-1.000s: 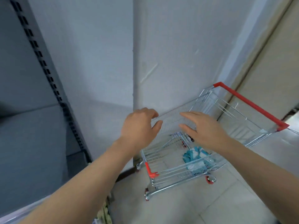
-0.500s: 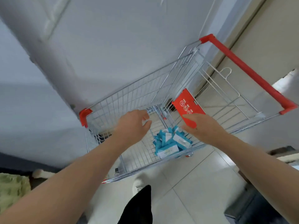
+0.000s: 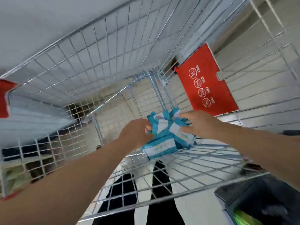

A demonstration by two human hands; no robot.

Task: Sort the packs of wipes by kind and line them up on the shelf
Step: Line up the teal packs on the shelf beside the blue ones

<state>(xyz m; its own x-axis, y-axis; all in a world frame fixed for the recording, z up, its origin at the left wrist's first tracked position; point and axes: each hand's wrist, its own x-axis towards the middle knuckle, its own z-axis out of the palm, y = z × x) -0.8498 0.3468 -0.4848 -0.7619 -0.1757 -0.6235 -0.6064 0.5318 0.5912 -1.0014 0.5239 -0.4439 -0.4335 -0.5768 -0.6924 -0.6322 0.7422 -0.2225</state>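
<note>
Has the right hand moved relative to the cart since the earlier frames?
Yes. The right hand has dropped into the cart, from near its red panel down to grip the teal packs of wipes.

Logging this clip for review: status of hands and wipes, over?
Left hand grips the wipe packs at pile's edge. Right hand pinches a top pack. Packs lie in cart. Nothing blocks them.

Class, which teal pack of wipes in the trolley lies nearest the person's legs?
The lowest pack, flat on the trolley's wire floor, label up; the other packs are bunched beyond it between the left hand and right hand.
</note>
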